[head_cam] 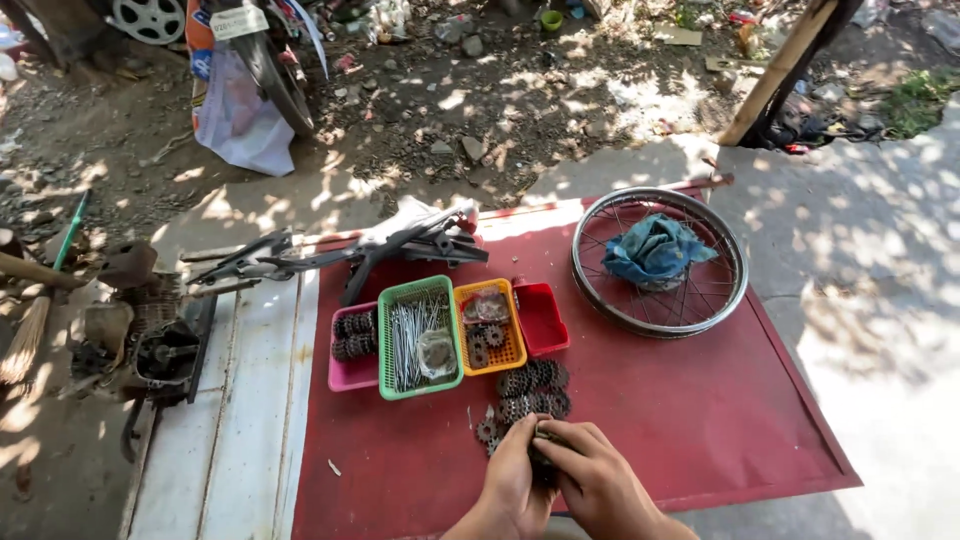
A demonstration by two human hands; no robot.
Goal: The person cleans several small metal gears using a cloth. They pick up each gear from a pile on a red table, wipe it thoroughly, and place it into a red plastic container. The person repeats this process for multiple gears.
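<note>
My left hand (513, 480) and my right hand (593, 477) meet at the near edge of a red sheet (690, 400), fingers closed together around a small dark gear-like part that is mostly hidden. Just beyond my fingers lies a loose pile of small dark sprockets (525, 395) on the sheet. Behind it stand a pink tray (350, 372) with sprockets, a green basket (420, 337) of thin metal spokes, an orange basket (490, 327) with more sprockets, and a red tray (541, 318).
A spoked wheel rim (660, 262) with a blue rag (655, 248) in it lies at the far right of the sheet. A black metal frame part (400, 250) lies behind the baskets. An engine part (165, 355) sits left. A motorcycle wheel (280, 80) stands on the dirt beyond.
</note>
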